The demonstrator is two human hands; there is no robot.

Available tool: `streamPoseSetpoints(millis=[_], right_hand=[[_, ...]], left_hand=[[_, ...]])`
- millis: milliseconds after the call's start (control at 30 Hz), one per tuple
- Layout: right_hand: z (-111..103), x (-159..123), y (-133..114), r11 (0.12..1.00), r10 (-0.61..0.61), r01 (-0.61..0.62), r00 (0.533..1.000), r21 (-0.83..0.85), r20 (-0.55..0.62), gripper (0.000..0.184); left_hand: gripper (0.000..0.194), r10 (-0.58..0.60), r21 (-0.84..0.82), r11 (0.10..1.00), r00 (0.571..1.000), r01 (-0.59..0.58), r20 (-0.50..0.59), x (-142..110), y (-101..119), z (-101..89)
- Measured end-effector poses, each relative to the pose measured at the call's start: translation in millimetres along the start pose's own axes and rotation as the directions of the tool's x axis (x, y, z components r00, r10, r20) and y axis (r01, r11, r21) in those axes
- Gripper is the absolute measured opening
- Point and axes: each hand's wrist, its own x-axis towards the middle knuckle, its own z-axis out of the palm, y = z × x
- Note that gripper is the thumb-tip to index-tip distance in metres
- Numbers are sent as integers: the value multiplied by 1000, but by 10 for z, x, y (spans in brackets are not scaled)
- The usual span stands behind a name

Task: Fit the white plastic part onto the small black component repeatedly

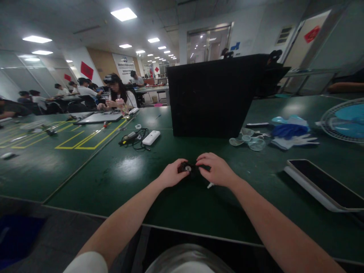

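Note:
My left hand [173, 173] is closed around a small black part with a round silvery disc [188, 168] on its face. Its thumb presses the near side of the part and the fingers wrap the far side. My right hand [214, 169] is at the part's right end, its thumb and fingertips drawn together there. What those fingertips pinch is too dark and small to name. Just below the right hand, a small white piece [210, 185] shows on the green table, partly covered by the hand. Both hands are low over the tabletop.
A large black box-like panel [210, 100] stands ahead. To its left are a white power strip [151, 138] and a coiled black cable [133, 138]. Gloves [292, 132], clear plastic cups [253, 142], a tablet-like device [327, 184] and a round basket [327, 117] lie right. A person [119, 93] sits across.

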Motion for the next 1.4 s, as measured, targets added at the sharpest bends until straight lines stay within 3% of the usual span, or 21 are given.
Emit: streamPoseSetpoints(millis=[67, 167, 233, 333, 400, 467, 533, 600, 700, 833, 1067, 1167, 1300, 1400], right_hand=[[-132, -24, 52, 998, 40, -46, 993, 49, 110, 24], [-203, -79, 130, 993, 104, -117, 944, 22, 312, 32], [-160, -118, 165, 981, 192, -177, 907, -74, 374, 33], [-52, -139, 176, 943, 316, -241, 862, -228, 396, 20], [0, -113, 157, 930, 329, -233, 870, -283, 368, 12], [35, -63, 125, 949, 261, -190, 921, -252, 290, 9], [70, -6, 88, 978, 181, -160, 969, -132, 168, 12], [114, 37, 51, 983, 183, -184, 983, 14, 31, 17], [173, 59, 7, 953, 274, -262, 959, 152, -67, 23], [211, 45, -17, 941, 292, -269, 952, 207, -88, 25], [327, 47, -1, 943, 284, -282, 959, 178, 15, 27], [290, 59, 63, 943, 296, -292, 955, 157, -2, 37], [180, 79, 262, 905, 424, -416, 900, 87, -101, 55], [157, 94, 406, 838, 544, -546, 836, -2, -74, 68]], left_hand=[[48, -19, 29, 999, 1000, 19, -4, -8, 21, -15], [49, -26, 75, 997, 1000, 27, -9, -12, 29, -30], [49, -32, 113, 993, 999, 35, -29, -12, 24, -38], [50, -32, 167, 985, 998, 40, -48, -14, 28, -50], [49, -15, 176, 984, 999, 22, -40, -18, 41, -55], [48, 15, 175, 984, 999, -8, -39, -20, 58, -55], [46, 37, 186, 982, 998, -27, -52, -18, 75, -50], [46, 40, 197, 980, 997, -27, -60, -14, 91, -45], [46, 32, 182, 983, 999, -23, -44, -12, 115, -47], [44, 11, 143, 990, 999, -6, -30, -20, 129, -56], [45, 19, 147, 989, 999, -14, -33, -12, 104, -65], [46, 13, 141, 990, 999, -7, -44, -3, 71, -59], [47, 2, 123, 992, 999, 3, -41, 1, 30, -46], [47, -2, 119, 993, 1000, 5, -30, 1, 44, -38]])
